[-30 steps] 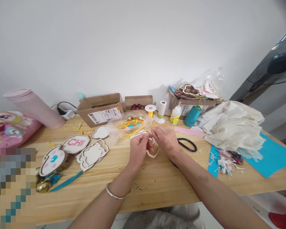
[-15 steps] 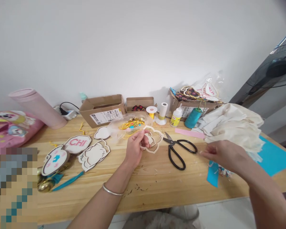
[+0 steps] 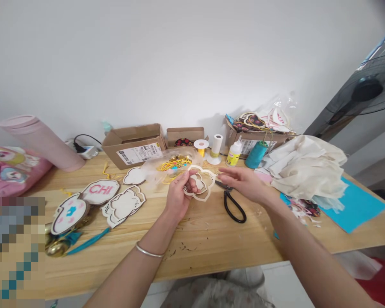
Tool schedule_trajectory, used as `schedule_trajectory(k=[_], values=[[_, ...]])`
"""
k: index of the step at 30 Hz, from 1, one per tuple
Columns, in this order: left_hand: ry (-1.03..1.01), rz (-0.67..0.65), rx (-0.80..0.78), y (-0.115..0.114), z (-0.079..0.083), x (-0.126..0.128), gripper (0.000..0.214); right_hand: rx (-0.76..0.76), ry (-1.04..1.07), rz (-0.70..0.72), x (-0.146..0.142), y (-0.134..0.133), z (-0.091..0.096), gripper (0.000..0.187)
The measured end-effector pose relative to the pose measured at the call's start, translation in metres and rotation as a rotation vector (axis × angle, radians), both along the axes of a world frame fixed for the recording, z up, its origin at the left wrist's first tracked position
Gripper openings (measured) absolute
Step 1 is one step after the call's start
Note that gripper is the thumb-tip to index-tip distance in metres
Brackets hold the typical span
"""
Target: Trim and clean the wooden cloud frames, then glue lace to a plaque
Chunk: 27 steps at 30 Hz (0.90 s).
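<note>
My left hand (image 3: 179, 192) is closed around the left side of a thin, pale wooden cut-out frame (image 3: 208, 193) with a scalloped edge and openings inside. My right hand (image 3: 239, 182) is at the frame's right end, fingers stretched out and apart. Whether its fingertips touch the frame I cannot tell. Beneath the right hand lie black-handled scissors (image 3: 235, 208), partly covered by it. To the left, more pale wooden cut-outs (image 3: 125, 206) lie stacked on the wooden table (image 3: 141, 273), beside a plaque lettered CHI (image 3: 101, 191).
Along the wall stand a cardboard box (image 3: 133, 147), a yellow thread spool (image 3: 201, 147), a white glue bottle (image 3: 234, 152), a teal thread cone (image 3: 256, 155) and a filled box (image 3: 244, 143). Cream cloth (image 3: 308, 171) and blue sheet (image 3: 356, 205) lie right; a pink tumbler (image 3: 43, 143) stands left.
My right hand has moved left, from beside the fabric scraps to the frame's right end, over the scissors. My left hand keeps its hold on the frame. The view has shifted slightly.
</note>
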<state>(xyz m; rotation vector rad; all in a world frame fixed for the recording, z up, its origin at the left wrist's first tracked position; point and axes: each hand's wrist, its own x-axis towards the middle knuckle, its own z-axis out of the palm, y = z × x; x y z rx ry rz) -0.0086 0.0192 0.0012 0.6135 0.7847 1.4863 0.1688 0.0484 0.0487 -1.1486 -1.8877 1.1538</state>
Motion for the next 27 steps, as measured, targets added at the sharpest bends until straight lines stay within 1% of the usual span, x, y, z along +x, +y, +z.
schedule_trajectory(k=[3, 5, 7, 11, 13, 15, 18, 21, 23, 27], values=[[0.023, 0.007, -0.066, 0.001, 0.000, -0.003, 0.021, -0.172, 0.139, 0.027, -0.021, 0.013, -0.017, 0.028], [0.073, -0.011, -0.138, 0.002, -0.001, -0.006, 0.021, -0.218, 0.208, -0.002, -0.025, 0.019, -0.027, 0.028], [0.134, -0.042, -0.165, 0.003, -0.002, -0.008, 0.023, -0.217, 0.234, -0.032, -0.023, 0.022, -0.033, 0.026], [0.256, -0.095, -0.052, 0.001, -0.003, -0.004, 0.023, -0.147, 0.208, -0.050, -0.019, 0.019, -0.037, 0.023], [0.320, -0.101, 0.007, -0.001, -0.001, 0.000, 0.026, -0.117, 0.188, -0.065, -0.019, 0.016, -0.037, 0.024], [0.391, -0.096, 0.036, -0.003, 0.001, 0.004, 0.028, -0.101, 0.177, -0.082, -0.020, 0.013, -0.037, 0.025], [0.492, -0.093, 0.050, -0.004, 0.003, 0.007, 0.029, -0.061, 0.149, -0.071, -0.023, 0.012, -0.037, 0.021], [0.514, -0.125, 0.081, -0.003, 0.002, 0.006, 0.022, 0.045, 0.081, -0.055, -0.025, 0.013, -0.039, 0.017], [0.524, -0.160, 0.117, -0.003, 0.000, 0.005, 0.019, 0.113, 0.032, -0.079, -0.026, 0.014, -0.041, 0.018], [0.628, -0.159, 0.189, -0.003, -0.004, 0.006, 0.024, 0.291, 0.000, -0.153, -0.028, 0.013, -0.042, 0.017]])
